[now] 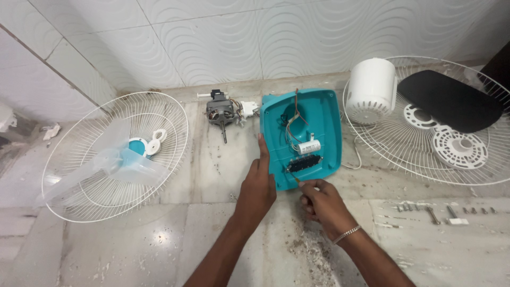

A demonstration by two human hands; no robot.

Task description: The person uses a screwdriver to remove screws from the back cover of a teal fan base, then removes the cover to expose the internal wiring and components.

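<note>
A teal plastic fan base cover (324, 114) lies open side up on the marble floor, with wires, a small white capacitor (308, 147) and a black switch block (304, 163) inside. My left hand (257, 186) rests against its left edge, fingers pointing up. My right hand (320, 201) grips a thin screwdriver (294, 176) whose tip meets the cover beside the switch block. A bracelet sits on my right wrist.
The fan motor (221, 111) with its shaft lies by the wall left of the cover. A wire guard (69, 196) holding translucent blades is at left. Another guard (494, 165) at right holds a white motor housing (370, 90) and black panel. Several screws (430, 211) lie at lower right.
</note>
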